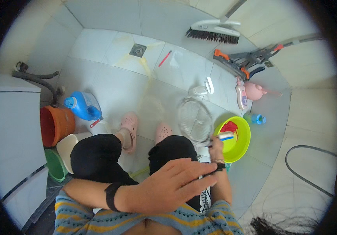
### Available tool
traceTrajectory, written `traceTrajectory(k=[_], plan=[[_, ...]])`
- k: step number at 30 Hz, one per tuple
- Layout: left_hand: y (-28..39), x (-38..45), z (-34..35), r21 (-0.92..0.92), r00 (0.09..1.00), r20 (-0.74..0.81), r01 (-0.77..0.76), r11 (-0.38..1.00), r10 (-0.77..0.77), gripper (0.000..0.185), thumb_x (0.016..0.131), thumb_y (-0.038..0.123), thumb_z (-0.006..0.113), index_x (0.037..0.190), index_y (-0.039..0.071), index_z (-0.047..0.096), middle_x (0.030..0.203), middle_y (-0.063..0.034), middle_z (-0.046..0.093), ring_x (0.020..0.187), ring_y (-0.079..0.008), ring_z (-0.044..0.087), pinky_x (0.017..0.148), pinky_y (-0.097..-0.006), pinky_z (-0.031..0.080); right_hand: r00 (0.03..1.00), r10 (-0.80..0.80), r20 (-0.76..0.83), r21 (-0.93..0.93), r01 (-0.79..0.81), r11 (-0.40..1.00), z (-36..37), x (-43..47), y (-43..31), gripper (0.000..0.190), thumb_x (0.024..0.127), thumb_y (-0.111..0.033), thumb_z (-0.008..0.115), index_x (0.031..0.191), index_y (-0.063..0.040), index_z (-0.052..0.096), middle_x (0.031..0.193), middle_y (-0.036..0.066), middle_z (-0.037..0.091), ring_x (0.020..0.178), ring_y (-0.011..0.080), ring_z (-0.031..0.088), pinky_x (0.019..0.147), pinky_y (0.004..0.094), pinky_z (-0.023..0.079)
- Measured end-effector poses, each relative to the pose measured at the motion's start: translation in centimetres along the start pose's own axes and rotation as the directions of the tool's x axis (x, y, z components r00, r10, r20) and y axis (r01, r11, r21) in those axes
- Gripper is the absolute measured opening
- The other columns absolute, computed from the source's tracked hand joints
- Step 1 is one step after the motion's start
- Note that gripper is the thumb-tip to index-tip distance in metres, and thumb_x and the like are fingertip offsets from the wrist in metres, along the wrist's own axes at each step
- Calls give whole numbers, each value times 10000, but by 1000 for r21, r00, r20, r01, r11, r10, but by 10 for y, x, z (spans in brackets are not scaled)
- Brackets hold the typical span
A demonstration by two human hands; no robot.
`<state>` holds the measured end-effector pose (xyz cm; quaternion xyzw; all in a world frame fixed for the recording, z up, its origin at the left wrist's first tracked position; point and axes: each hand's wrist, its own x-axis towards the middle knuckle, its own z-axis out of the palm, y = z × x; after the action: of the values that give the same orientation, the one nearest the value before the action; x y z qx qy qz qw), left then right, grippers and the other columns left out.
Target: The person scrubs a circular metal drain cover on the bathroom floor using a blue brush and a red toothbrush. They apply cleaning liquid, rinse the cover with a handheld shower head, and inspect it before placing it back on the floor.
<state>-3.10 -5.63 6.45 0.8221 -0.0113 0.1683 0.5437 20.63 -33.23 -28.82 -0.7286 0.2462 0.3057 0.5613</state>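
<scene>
My right hand [216, 147] grips the near edge of a clear, round mesh-patterned item with a grey rim [196, 120], blurred and held above the tiles. Just right of it, a lime-yellow basin [246, 141] holds a red cloth-like item [229, 127] and a white-and-blue brush or similar item [226, 136]. My left hand [171, 185] is raised over my lap, fingers spread toward my right wrist, with nothing seen in it; its palm is hidden. A white plastic object [201, 88] lies on the floor beyond the round item.
A blue detergent jug [86, 105], an orange bucket [64, 124] and a green basin [57, 167] stand left. A floor drain [137, 50] lies ahead. Along the right wall are a broom [214, 31], a squeegee mop [239, 63], a pink bottle [241, 95] and a blue-capped bottle [253, 118].
</scene>
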Motion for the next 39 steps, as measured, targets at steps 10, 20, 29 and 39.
traceTrajectory(k=[10,20,29,39], plan=[[-16,25,3,49,962,124,238,970,-242,419,785,135,799,1178,92,660,1250,-172,640,1151,-297,634,1011,-475,464,920,-328,-213,-182,293,939,110,134,135,166,814,-118,673,909,2,609,778,77,643,679,206,608,601,366,494],[-43,32,24,178,931,241,234,956,-273,565,660,145,862,1127,48,559,1182,-255,605,1077,-401,632,919,-603,482,902,-431,15,-432,394,811,78,159,123,501,813,-279,776,1185,29,640,997,149,696,921,270,658,851,371,511],[-45,28,41,281,904,69,388,878,-421,552,740,153,770,1211,113,487,1237,-262,583,1125,-428,594,1012,-615,403,941,-276,-194,-859,-27,511,-126,39,202,359,758,-146,734,1087,-65,613,1110,148,647,1053,376,610,909,459,495],[-58,37,37,207,903,175,355,911,-392,592,682,67,822,1205,57,545,1237,-264,590,1138,-414,592,1003,-599,415,991,-73,111,-958,126,258,-102,37,226,509,826,-294,708,1235,-56,522,1219,185,572,1144,376,552,945,509,477]])
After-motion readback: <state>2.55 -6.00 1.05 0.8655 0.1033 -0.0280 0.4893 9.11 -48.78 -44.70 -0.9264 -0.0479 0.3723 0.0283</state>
